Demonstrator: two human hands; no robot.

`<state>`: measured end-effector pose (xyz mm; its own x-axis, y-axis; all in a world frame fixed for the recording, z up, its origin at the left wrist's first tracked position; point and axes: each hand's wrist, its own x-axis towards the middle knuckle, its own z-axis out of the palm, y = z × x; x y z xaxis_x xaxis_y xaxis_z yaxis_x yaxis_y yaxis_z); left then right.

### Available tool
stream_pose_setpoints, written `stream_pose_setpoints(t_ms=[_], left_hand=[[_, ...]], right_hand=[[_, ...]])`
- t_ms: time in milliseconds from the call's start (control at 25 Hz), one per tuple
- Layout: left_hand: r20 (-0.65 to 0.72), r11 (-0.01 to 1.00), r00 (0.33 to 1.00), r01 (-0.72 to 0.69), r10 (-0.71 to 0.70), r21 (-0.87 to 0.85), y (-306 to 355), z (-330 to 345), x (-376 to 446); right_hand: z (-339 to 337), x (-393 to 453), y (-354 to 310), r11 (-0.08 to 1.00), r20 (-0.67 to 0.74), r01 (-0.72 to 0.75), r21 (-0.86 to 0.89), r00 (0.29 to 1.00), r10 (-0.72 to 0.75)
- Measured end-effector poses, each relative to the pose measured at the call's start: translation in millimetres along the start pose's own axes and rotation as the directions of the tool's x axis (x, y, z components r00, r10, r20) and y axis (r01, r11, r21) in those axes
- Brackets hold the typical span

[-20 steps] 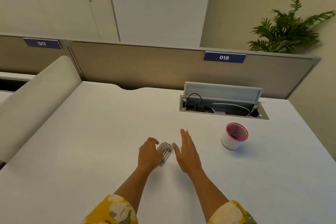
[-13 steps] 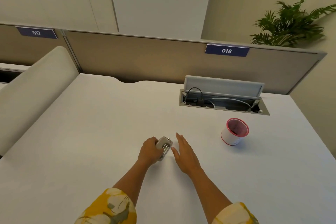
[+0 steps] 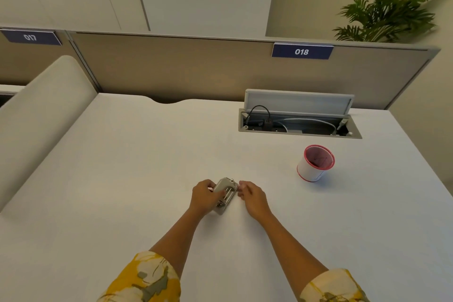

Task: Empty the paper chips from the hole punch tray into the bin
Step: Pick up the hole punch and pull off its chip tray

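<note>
1. Hole punch (image 3: 225, 194), a small grey metal one with silver pins showing on its upper face, sits low on the white table (image 3: 127, 179), near the middle of the near half, tilted up on its left edge.
2. Left hand (image 3: 204, 197) wraps the punch's left side, fingers curled over it and the thumb toward the top, so this grip is closed on the punch.
3. Right hand (image 3: 252, 197) is just beside the punch's right edge, its fingers bent and pinched together at that edge; whether this grip actually has hold of the punch or only touches it cannot be told.
4. Both forearms reach in from the bottom edge, each ending in a yellow floral sleeve (image 3: 144, 279).
5. Farther right and back stands a small round bin (image 3: 315, 163), white-walled with a red rim and a dark reddish inside, upright and well apart from the hands.
6. Behind the bin, a grey cable box (image 3: 299, 127) is sunk into the table with its lid propped open; black and white cables lie inside.
7. A brown partition (image 3: 171, 68) runs along the table's far edge, carrying blue plates marked 017 (image 3: 30, 37) and 018 (image 3: 302, 51).
8. A green leafy plant (image 3: 387, 5) rises behind the partition at the right.
</note>
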<state>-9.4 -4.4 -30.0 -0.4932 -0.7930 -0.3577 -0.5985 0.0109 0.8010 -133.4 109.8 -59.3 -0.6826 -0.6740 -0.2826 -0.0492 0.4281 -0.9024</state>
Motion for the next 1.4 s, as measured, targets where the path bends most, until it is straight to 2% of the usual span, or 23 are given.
stream_pose_setpoints(t_ms=[80,160,320,600,880,1160,1280,1400], left_hand=[[0.022,0.999,1.000,-0.010,0.011,-0.049,0.9,0.7,-1.5],[0.068,0.996,0.997,-0.025,0.031,-0.090,2.4,0.6,-3.4],[0.141,0.984,0.986,-0.065,0.088,-0.164,5.7,3.0,-7.0],[0.138,0.956,0.979,-0.108,0.150,-0.274,17.2,8.3,-12.0],[0.323,0.907,0.935,0.003,0.148,-0.422,24.6,15.9,-12.8],[0.359,0.835,0.920,0.073,0.154,-0.545,26.3,14.0,-17.6],[0.362,0.829,0.925,0.108,0.118,-0.548,30.8,17.3,-24.3],[0.421,0.783,0.907,0.275,-0.018,-0.558,36.8,19.5,-25.2]], right_hand=[[-4.2,1.9,-2.8,0.950,0.034,-0.173,0.261,0.985,0.170],[-11.4,-3.0,-6.9,0.840,0.096,-0.261,0.476,0.965,0.245],[-23.3,-12.8,-12.5,0.686,0.161,-0.303,0.661,0.951,0.265],[-28.9,-13.9,-22.0,0.707,0.146,-0.296,0.643,0.953,0.266],[-35.5,-11.9,-30.1,0.763,0.160,-0.279,0.583,0.960,0.229],[-39.6,-11.1,-32.1,0.734,0.174,-0.303,0.607,0.953,0.249],[-40.0,-8.9,-33.5,0.797,0.126,-0.288,0.531,0.957,0.262],[-40.8,-6.3,-31.5,0.852,0.028,-0.250,0.460,0.963,0.268]])
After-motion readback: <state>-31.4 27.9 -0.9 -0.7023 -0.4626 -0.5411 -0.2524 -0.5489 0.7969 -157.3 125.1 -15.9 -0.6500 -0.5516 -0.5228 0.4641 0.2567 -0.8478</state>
